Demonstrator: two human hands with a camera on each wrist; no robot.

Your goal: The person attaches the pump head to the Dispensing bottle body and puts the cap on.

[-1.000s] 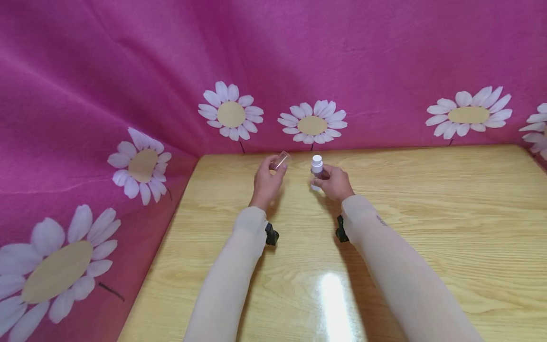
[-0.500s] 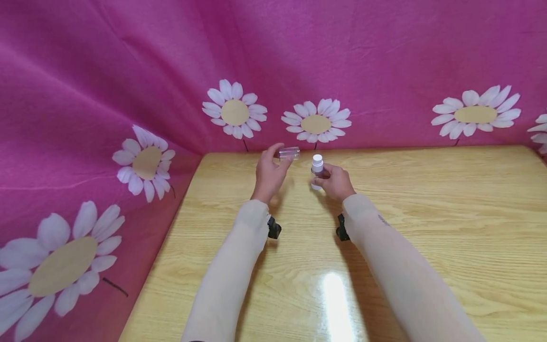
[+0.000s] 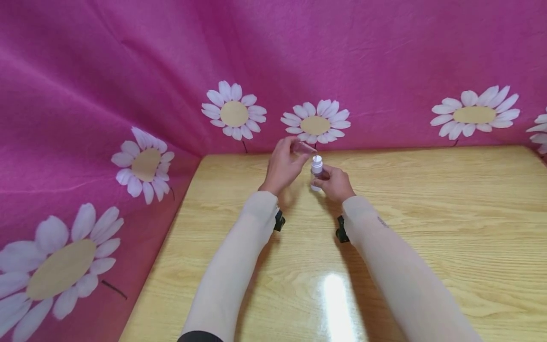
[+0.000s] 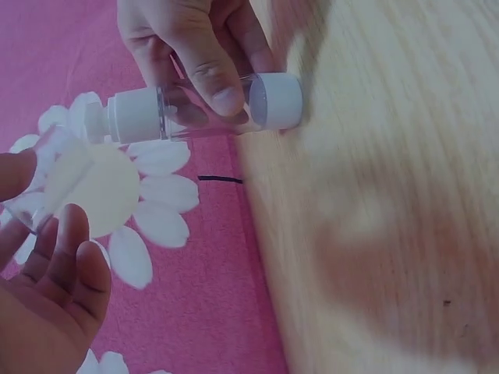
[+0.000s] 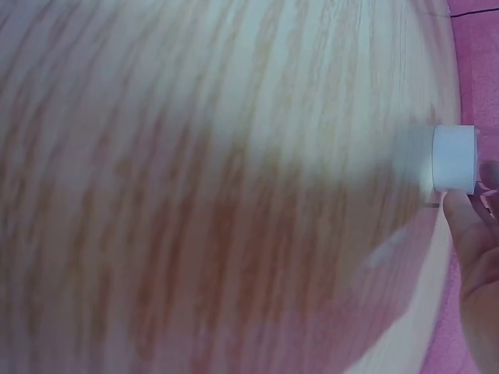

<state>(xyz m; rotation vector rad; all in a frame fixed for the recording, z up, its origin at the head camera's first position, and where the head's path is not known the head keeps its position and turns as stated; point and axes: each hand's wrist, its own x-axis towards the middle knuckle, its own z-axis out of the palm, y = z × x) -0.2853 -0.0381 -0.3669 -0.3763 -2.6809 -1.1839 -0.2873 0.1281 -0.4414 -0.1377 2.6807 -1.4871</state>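
Note:
A small clear bottle with a white pump top and white base stands upright near the table's back edge. My right hand grips it around its clear middle; in the left wrist view the thumb lies across the bottle. With fingers and thumb, my left hand pinches a clear cap, tilted, its far end by the pump top. The left wrist view has the cap close beside the white nozzle. Only the white base and part of the right hand appear in the right wrist view.
The wooden table runs up to a pink cloth printed with white daisies, behind and at the left. A bright light reflection lies on the tabletop between the forearms.
My left hand has moved right and up with the clear cap, turning it from upright-tilted to sideways and then over to the bottle's top. The right hand and bottle stay put.

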